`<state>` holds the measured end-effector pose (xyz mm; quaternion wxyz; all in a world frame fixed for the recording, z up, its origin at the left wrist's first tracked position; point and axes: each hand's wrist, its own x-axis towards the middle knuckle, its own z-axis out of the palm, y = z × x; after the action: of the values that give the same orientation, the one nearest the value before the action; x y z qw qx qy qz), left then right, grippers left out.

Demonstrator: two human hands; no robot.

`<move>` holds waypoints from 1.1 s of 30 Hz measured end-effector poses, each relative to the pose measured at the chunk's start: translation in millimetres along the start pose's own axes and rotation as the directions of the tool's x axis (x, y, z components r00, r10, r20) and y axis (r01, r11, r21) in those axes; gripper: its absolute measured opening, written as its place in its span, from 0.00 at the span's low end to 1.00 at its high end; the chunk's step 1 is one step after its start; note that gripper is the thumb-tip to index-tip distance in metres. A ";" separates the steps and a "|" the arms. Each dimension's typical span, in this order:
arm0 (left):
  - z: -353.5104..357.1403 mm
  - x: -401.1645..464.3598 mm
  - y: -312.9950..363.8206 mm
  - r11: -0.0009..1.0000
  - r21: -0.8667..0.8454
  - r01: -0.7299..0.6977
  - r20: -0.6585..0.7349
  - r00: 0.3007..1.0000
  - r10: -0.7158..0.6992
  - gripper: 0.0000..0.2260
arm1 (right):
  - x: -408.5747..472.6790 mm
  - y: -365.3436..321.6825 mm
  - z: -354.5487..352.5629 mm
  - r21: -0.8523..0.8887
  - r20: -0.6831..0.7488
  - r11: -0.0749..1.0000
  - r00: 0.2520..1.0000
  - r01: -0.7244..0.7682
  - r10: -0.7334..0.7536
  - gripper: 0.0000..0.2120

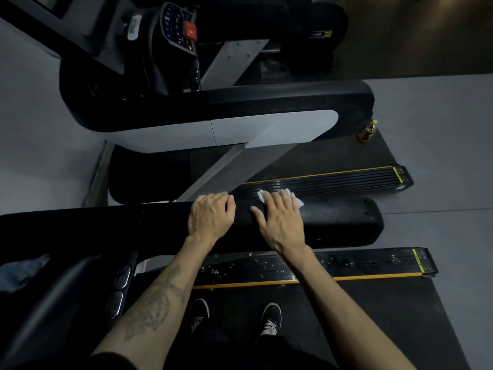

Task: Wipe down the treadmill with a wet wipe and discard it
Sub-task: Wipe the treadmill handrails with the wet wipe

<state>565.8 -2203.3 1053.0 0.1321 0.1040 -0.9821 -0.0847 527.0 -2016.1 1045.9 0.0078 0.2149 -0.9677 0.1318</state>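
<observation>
White and thin, the wet wipe (262, 195) lies pressed under the right hand (280, 220) on top of the black padded handrail (341, 222), only its edges showing past the fingers (286, 200), which lie flat and spread. It looks limp, light and damp, likely to bunch or tear, so best held under the palm. The left hand (210, 216) rests beside it, fingers curled over the rail's far edge. Most of the wipe is hidden; dim light blurs the treadmill's console (178, 30).
</observation>
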 end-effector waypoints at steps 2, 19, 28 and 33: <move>0.7 -0.2 0.6 1.000 0.007 -0.004 0.008 1.000 0.004 0.23 | -12.7 -10.3 2.0 0.025 -0.023 0.998 0.998 -0.052 0.053 0.34; -2.6 0.5 0.7 0.999 0.024 -0.021 -0.015 1.000 0.021 0.18 | 17.6 -34.0 0.0 0.008 0.024 0.994 0.994 0.107 -0.107 0.28; -0.4 0.6 0.4 1.000 0.009 -0.004 0.032 0.999 0.004 0.19 | 11.4 -23.5 -7.4 -0.115 0.029 0.993 0.999 -0.031 0.034 0.31; -3.8 -1.6 0.6 0.999 -0.016 -0.043 0.017 0.999 0.043 0.19 | 30.9 -12.2 -11.9 -0.044 0.110 0.989 0.985 0.141 -0.136 0.34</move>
<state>568.2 -2202.9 1056.3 0.1264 0.0812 -0.9845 -0.0906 503.5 -2036.5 1062.7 -0.0292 0.2882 -0.9525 0.0942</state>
